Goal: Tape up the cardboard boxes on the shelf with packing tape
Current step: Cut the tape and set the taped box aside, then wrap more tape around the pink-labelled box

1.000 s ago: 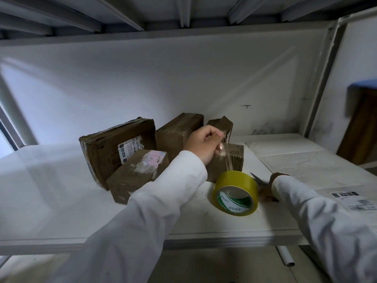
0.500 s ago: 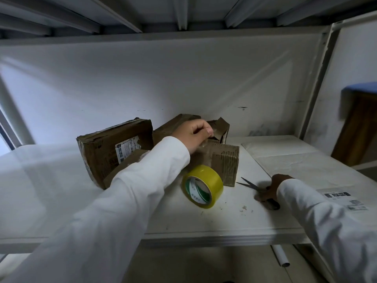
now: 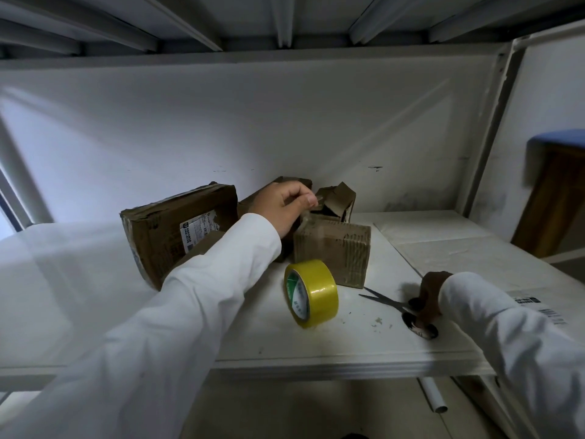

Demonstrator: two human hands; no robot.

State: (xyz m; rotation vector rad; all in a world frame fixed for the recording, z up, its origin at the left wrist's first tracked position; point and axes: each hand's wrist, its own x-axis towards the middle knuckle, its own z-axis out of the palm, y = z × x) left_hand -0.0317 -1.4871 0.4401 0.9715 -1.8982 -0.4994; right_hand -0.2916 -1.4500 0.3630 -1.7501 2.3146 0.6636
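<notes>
Nearest is the front edge of a white shelf (image 3: 316, 364), scuffed and flecked with small bits of debris; below it a white tube (image 3: 435, 397) pokes out. Both arms wear white sleeves. The right hand (image 3: 427, 296) rests on the shelf near its front right part, fingers curled round the dark handles of a pair of scissors (image 3: 399, 307) whose blades lie flat on the board, pointing left. Just left of the blades a roll of yellow tape (image 3: 311, 293) stands on its edge, apart from both hands.

Behind the roll sits a small ribbed cardboard box (image 3: 335, 251), touching the shelf. Over its top the left hand (image 3: 283, 207) is raised, thumb and fingers pinching something small and clear; what it is cannot be made out. The left sleeve (image 3: 202, 296) crosses in front of the other boxes and hides part of them: a large box (image 3: 177, 232) with a printed label leans at the left, another box (image 3: 292, 182) shows behind the hand, and a crumpled open box (image 3: 337, 199) stands at the back.

To the right lie white sheets (image 3: 443, 242) and a printed label (image 3: 538, 307). A white back panel, grey ribs overhead and a white upright (image 3: 487, 128) close the bay; beyond stands brown furniture (image 3: 557, 198) with a blue top.
</notes>
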